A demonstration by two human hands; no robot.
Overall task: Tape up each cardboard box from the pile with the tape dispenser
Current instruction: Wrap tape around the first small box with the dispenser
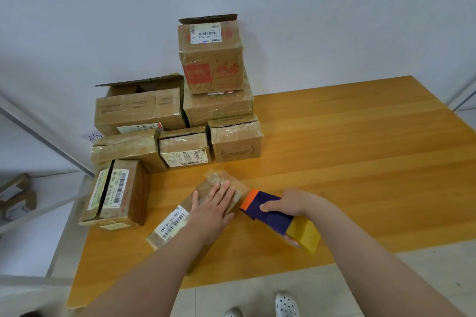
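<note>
left hand (215, 207): flat, fingers straight, pressing on cardboard box (177, 219) at table (360, 149) centre | right hand (288, 204): gripping tape dispenser (279, 220), at box's 3 o'clock | pile (180, 121): 11 o'clock

A yellow wooden table (360, 162) carries a long flat box (171, 226), on which the left hand (215, 207) rests. Just left of that hand stands a box with a barcode label (116, 193). Beyond its fingertips, a pile of boxes (185, 147) crowds the table's far left corner. The tape dispenser (273, 216), gripped in the right hand (288, 203), sits low beside the flat box.
</note>
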